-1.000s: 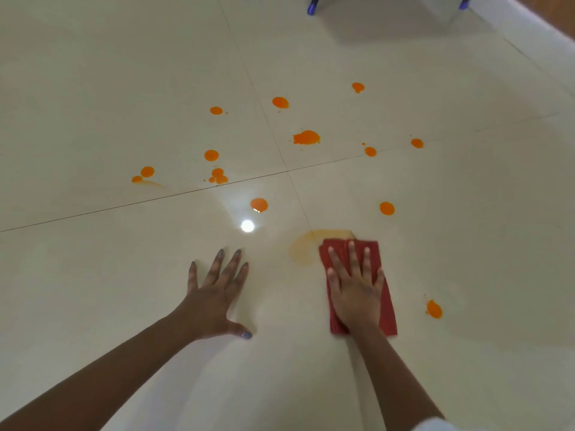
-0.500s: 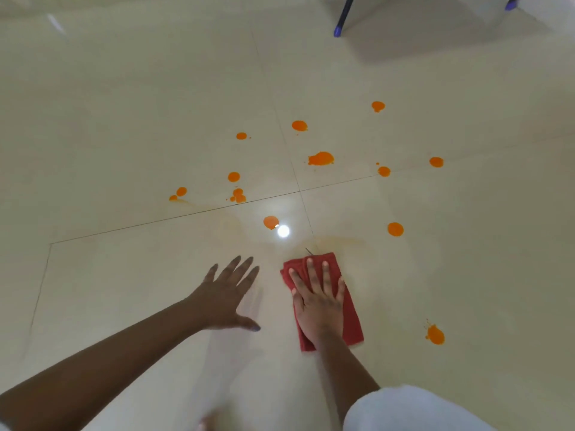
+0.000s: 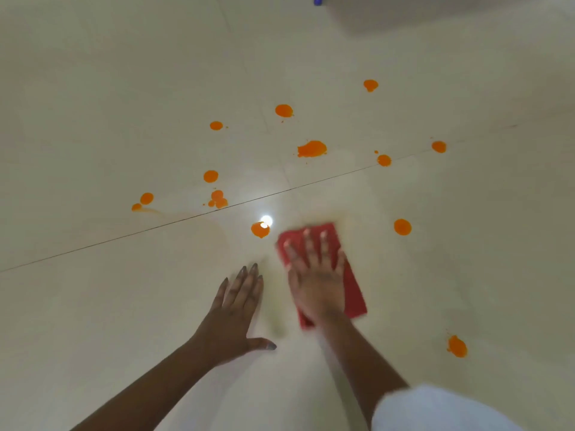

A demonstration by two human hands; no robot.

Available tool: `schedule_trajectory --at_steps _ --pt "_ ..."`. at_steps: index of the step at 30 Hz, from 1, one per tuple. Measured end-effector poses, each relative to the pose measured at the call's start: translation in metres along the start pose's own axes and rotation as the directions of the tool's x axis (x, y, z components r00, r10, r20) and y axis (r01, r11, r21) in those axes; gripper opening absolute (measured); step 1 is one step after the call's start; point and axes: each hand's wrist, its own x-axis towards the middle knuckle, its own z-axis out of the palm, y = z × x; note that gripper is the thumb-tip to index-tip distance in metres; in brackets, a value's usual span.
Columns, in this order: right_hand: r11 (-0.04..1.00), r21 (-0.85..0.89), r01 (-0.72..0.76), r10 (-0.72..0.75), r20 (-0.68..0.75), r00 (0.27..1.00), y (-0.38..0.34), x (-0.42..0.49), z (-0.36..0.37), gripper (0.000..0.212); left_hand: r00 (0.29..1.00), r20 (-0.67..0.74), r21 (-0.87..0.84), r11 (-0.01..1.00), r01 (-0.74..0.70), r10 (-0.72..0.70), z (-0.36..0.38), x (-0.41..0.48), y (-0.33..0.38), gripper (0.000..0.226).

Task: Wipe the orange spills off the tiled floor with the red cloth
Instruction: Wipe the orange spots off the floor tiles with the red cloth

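My right hand [image 3: 315,275], fingers spread, presses the cloth [image 3: 353,293], long axis twelve-to-six, on the floor [image 3: 124,306]; the nearest spill [image 3: 260,230] lies just beside it at ten o'clock; my left hand [image 3: 236,312] rests flat.

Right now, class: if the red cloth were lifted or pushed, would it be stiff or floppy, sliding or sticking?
Probably floppy and light: the red cloth lies thin and flat under the right hand. It likely slides easily, since the tiled floor looks glossy.

Both hands [image 3: 236,309] flat, fingers straight
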Motion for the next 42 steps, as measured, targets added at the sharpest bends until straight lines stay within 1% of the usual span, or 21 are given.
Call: schedule_trajectory --at_steps 2,4,7,10,11,12,14,15,18,21,23,25,27,28,30,32,35,37,39,41,42 --pt "0.996 -0.005 0.088 -0.088 0.016 0.996 0.009 -0.058 0.0 0.049 1.0 -0.018 -0.032 0.999 -0.02 0.019 0.0 0.007 0.012 0.113" --pt "0.999 0.008 0.042 -0.042 0.01 0.999 0.042 -0.085 -0.004 0.051 0.998 -0.031 -0.03 0.998 -0.063 0.062 0.002 0.016 0.02 0.113" --pt "0.994 -0.053 -0.096 0.093 -0.042 0.995 0.088 -0.041 -0.008 0.051 0.989 -0.043 0.012 0.99 -0.139 0.139 0.001 0.032 0.026 0.111" --pt "0.972 -0.035 -0.233 0.232 -0.027 0.972 0.083 0.025 -0.014 0.052 0.983 -0.056 0.042 0.984 -0.172 0.174 -0.002 0.049 0.028 0.112" --pt "0.973 -0.029 -0.231 0.23 -0.029 0.973 0.075 0.025 -0.011 0.052 0.981 -0.05 0.038 0.982 -0.186 0.187 -0.004 0.055 0.032 0.113" --pt "0.985 -0.023 -0.172 0.171 -0.043 0.984 0.059 0.016 -0.008 0.051 0.982 -0.054 0.022 0.984 -0.178 0.179 -0.004 0.056 0.032 0.114" --pt "0.998 -0.039 -0.045 0.044 -0.036 0.998 0.044 -0.041 -0.001 0.049 0.984 -0.053 -0.03 0.985 -0.171 0.17 -0.005 0.06 0.039 0.115" --pt "0.999 -0.024 -0.036 0.035 -0.041 0.999 0.046 -0.077 0.002 0.049 0.984 -0.052 -0.033 0.985 -0.17 0.168 -0.005 0.06 0.043 0.115" --pt "0.977 0.037 -0.212 0.215 -0.099 0.972 0.099 -0.143 -0.005 0.052 0.978 -0.016 -0.008 0.978 -0.21 0.21 -0.006 0.068 0.054 0.115" --pt "0.931 -0.003 -0.364 0.361 -0.117 0.925 0.16 -0.107 -0.014 0.051 0.963 -0.001 0.048 0.962 -0.268 0.268 -0.008 0.086 0.064 0.115" --pt "0.893 0.015 -0.451 0.45 -0.089 0.889 0.166 -0.065 -0.021 0.051 0.951 0.005 0.088 0.947 -0.309 0.31 -0.008 0.099 0.075 0.115" --pt "0.927 0.002 -0.374 0.372 -0.118 0.921 0.145 -0.061 -0.015 0.05 0.942 0.025 0.104 0.936 -0.335 0.334 -0.007 0.108 0.086 0.115" --pt "0.976 -0.016 -0.216 0.214 -0.072 0.974 0.123 -0.105 -0.008 0.048 0.939 0.034 0.112 0.932 -0.344 0.343 -0.005 0.112 0.094 0.115" --pt "0.98 -0.001 -0.198 0.197 -0.068 0.978 0.123 -0.133 -0.007 0.048 0.939 0.036 0.115 0.932 -0.344 0.343 -0.004 0.113 0.096 0.115" --pt "0.961 0.042 -0.272 0.274 -0.089 0.958 0.15 -0.173 -0.011 0.048 0.942 0.037 0.111 0.936 -0.335 0.333 -0.004 0.113 0.096 0.116" --pt "0.929 0.012 -0.37 0.37 -0.097 0.924 0.196 -0.174 -0.021 0.048 0.944 0.036 0.11 0.938 -0.329 0.327 -0.003 0.113 0.094 0.115" --pt "0.86 0.013 -0.509 0.509 -0.049 0.859 0.253 -0.113 -0.036 0.054 0.943 0.032 0.125 0.935 -0.333 0.332 -0.001 0.115 0.094 0.114" --pt "0.837 0.029 -0.546 0.547 -0.035 0.836 0.25 -0.078 -0.036 0.057 0.939 0.033 0.132 0.93 -0.344 0.343 -0.001 0.116 0.095 0.114" --pt "0.905 0.023 -0.424 0.424 -0.08 0.902 0.213 -0.079 -0.025 0.052 0.938 0.033 0.099 0.933 -0.346 0.344 -0.004 0.115 0.097 0.114" --pt "0.97 0.025 -0.243 0.244 -0.054 0.968 0.175 -0.129 -0.014 0.047 0.941 0.033 0.054 0.94 -0.338 0.337 -0.006 0.114 0.105 0.116" --pt "0.977 0.047 -0.209 0.211 -0.051 0.976 0.168 -0.156 -0.012 0.046 0.945 0.042 0.041 0.944 -0.327 0.325 -0.006 0.114 0.108 0.117"
